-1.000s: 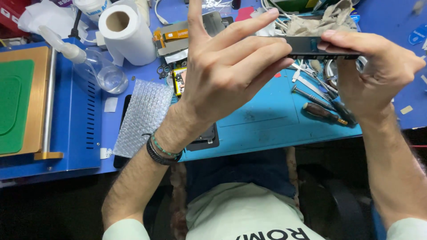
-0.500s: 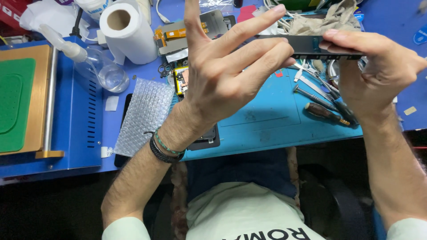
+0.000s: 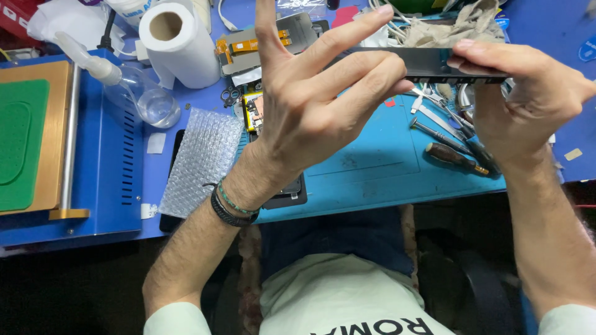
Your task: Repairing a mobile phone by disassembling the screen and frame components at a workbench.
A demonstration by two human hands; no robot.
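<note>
Both hands hold our thin dark flat phone panel point(image 3: 428, 65) edge-on: left hand point(image 3: 310, 118) splayed, fingertips touching; right hand point(image 3: 528, 105) pinching. Screwdrivers point(image 3: 456, 158) idle at five o'clock.

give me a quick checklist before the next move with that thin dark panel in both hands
1. Right hand grips the thin dark panel at its right end: ok.
2. Left hand supports the panel's left end with fingertips only, other fingers spread: not ok for a firm hold.
3. Panel held level, edge-on to the camera: ok.
4. Panel face free of cracks or dust: cannot tell, only the edge shows.
5. Landing spot on the blue mat below is bare: ok.
6. Screwdrivers lie under the right hand, in the drop path: not ok.
</note>
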